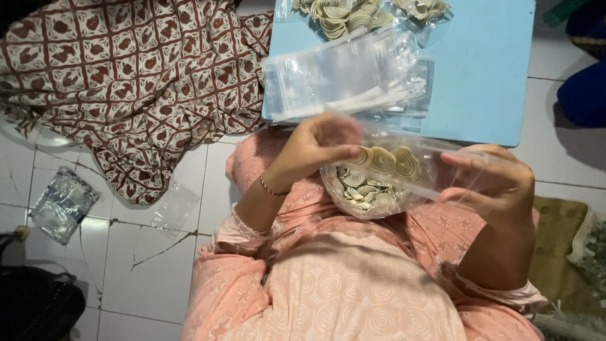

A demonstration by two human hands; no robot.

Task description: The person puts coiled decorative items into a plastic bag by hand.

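Observation:
My left hand (315,148) pinches a spiral-patterned round cookie at the mouth of a small clear plastic bag (429,161). My right hand (495,180) holds that bag's other end, fingers wrapped around it. A few cream-and-brown spiral cookies (388,161) lie inside the bag. Below it, on my lap, rests a larger clear bag of the same cookies (363,192). Both hands hover over my peach patterned dress.
A light blue table (486,76) ahead carries a stack of empty clear bags (347,79) and filled cookie bags (353,16). A brown patterned cloth (132,76) lies left on the tiled floor, with a clear packet (63,202) and a loose bag (173,208). A mat (565,240) is on the right.

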